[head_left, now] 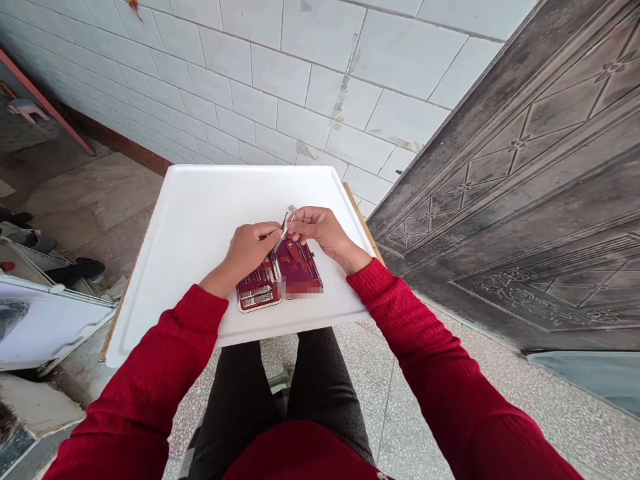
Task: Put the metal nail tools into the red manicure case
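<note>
An open manicure set [300, 273] with a dark red and purple lining lies on the white table [215, 200]. Nail clippers [256, 295] and other slim metal tools sit in its two halves. Over the upper part of the case, my left hand [254, 248] and my right hand [323, 232] meet with fingers pinched. Between them is a slim silver metal tool [283, 238], held at a slant; its exact kind is partly hidden by the fingers. Both hands are closed on it.
A white tiled wall [280, 80] rises behind the table. To the right stands a dark patterned metal door [520, 173]. At the left a white-edged rack [55, 287] holds dark items. My legs [325, 393] are under the table's near edge.
</note>
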The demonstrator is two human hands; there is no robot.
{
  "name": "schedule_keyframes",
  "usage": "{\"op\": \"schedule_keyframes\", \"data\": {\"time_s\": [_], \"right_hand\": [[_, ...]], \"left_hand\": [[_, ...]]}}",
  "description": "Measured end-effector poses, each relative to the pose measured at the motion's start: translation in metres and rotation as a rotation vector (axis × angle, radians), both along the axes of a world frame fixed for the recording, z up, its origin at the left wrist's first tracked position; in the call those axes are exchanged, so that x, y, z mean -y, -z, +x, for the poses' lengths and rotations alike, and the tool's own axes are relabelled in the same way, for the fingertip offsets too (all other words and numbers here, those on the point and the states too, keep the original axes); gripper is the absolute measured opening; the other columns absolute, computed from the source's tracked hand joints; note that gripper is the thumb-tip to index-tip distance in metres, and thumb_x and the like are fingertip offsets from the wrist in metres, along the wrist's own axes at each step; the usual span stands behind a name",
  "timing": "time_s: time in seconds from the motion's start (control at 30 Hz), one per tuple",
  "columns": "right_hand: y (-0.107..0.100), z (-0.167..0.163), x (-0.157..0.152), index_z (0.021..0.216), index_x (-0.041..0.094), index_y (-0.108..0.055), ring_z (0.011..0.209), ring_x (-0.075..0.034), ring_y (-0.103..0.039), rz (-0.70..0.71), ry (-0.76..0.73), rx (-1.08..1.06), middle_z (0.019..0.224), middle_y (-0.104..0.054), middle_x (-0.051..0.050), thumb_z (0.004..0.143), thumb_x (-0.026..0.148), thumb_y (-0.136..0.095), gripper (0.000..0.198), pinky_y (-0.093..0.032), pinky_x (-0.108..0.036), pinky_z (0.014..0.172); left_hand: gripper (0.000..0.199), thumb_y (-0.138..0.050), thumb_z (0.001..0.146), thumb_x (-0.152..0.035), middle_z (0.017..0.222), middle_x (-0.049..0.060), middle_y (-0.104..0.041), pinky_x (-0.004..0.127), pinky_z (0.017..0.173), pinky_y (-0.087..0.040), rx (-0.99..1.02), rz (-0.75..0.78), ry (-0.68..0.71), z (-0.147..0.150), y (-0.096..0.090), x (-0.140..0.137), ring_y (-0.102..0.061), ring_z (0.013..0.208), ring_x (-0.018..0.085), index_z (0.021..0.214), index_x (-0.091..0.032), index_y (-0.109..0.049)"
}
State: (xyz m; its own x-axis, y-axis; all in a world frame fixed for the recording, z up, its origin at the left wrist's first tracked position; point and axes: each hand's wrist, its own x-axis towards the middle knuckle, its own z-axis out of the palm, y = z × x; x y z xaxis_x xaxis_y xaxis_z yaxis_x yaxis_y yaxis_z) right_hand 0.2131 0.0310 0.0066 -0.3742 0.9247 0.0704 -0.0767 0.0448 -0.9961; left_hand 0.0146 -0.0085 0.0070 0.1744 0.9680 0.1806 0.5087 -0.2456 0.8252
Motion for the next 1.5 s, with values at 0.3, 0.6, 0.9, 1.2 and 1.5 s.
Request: {"op": "schedule_keyframes", "data": {"time_s": [0.3,0.6,0.9,1.2,1.5], "right_hand": [[-0.005,0.01,-0.001,0.073,0.018,-0.067,0.062,-0.01,-0.06,0.017,0.035,0.079,0.069,-0.069,-0.001,0.077,0.058,-0.087,0.045,-0.042,-0.02,0.049],[-0.007,0.032,-0.011,0.067,0.016,-0.065,0.052,-0.007,-0.046,-0.019,-0.013,0.371,0.058,-0.06,0.002,0.083,0.029,-0.083,0.028,-0.035,-0.023,0.051],[-0.01,0.03,-0.01,0.064,0.015,-0.063,0.051,-0.007,-0.046,0.008,0.003,0.423,0.057,-0.058,0.003,0.086,0.017,-0.076,0.025,-0.035,-0.023,0.054],[-0.008,0.03,-0.01,0.067,0.015,-0.067,0.056,-0.008,-0.043,-0.049,-0.091,0.487,0.06,-0.059,0.002,0.079,0.02,-0.08,0.019,-0.033,-0.024,0.054],[-0.015,0.032,-0.002,0.065,0.015,-0.071,0.058,-0.008,-0.041,-0.027,-0.119,0.569,0.058,-0.053,0.004,0.074,0.016,-0.075,0.01,-0.03,-0.026,0.055]], "left_hand": [[0.034,-0.045,0.101,-0.036,0.086,0.001,-0.072,0.032,0.074,-0.043,-0.235,0.145,0.021,-0.003,-0.003,0.0,-0.061,0.079,0.019,0.082,-0.021,-0.069],[0.027,-0.047,0.101,-0.026,0.116,0.005,-0.078,0.039,0.092,-0.051,-0.535,0.225,-0.017,-0.008,0.002,-0.005,-0.069,0.107,0.026,0.096,-0.022,-0.073],[0.027,-0.048,0.104,-0.025,0.116,0.003,-0.077,0.04,0.088,-0.052,-0.628,0.225,-0.036,-0.011,0.004,-0.008,-0.069,0.11,0.027,0.097,-0.023,-0.074],[0.028,-0.046,0.105,-0.027,0.117,0.004,-0.077,0.039,0.081,-0.051,-0.645,0.225,-0.032,-0.011,0.002,-0.006,-0.069,0.109,0.026,0.095,-0.023,-0.072],[0.032,-0.042,0.106,-0.029,0.113,0.005,-0.077,0.04,0.086,-0.053,-0.659,0.266,-0.029,-0.012,0.002,-0.005,-0.069,0.107,0.026,0.093,-0.024,-0.071]]}}
